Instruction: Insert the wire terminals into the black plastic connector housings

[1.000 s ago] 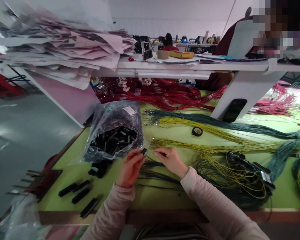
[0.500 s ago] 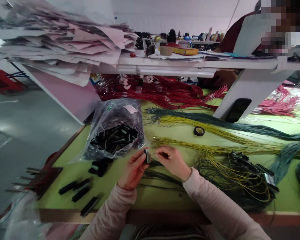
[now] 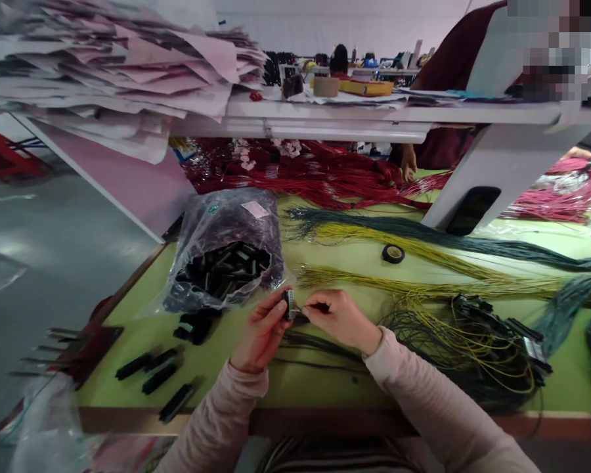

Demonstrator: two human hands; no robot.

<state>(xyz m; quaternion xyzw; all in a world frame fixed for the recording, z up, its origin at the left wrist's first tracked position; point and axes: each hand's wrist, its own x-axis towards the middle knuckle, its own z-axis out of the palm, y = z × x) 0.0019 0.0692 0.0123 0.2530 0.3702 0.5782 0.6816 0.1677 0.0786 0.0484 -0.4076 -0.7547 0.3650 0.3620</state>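
My left hand [image 3: 262, 332] pinches a small black connector housing [image 3: 288, 305] upright above the green table [image 3: 325, 387]. My right hand [image 3: 335, 316] is closed in a pinch right beside it, holding the end of a thin dark wire [image 3: 303, 307] against the connector's face. Dark wires [image 3: 315, 345] lie on the table under both hands. A clear plastic bag [image 3: 226, 259] full of black connectors sits just beyond my left hand.
Loose black connectors [image 3: 152, 380] lie at the front left. Yellow wire bundles [image 3: 423, 284], green wires [image 3: 448, 240] and red wires [image 3: 315, 177] spread across the table, with a tape roll [image 3: 393, 253]. A wired harness [image 3: 492, 335] lies right. A shelf [image 3: 354, 118] holds stacked papers [image 3: 113, 72]. Another person stands behind it.
The connector in my left hand turned from lying sideways to upright, and my right hand closed the gap until its wire end touches the connector.
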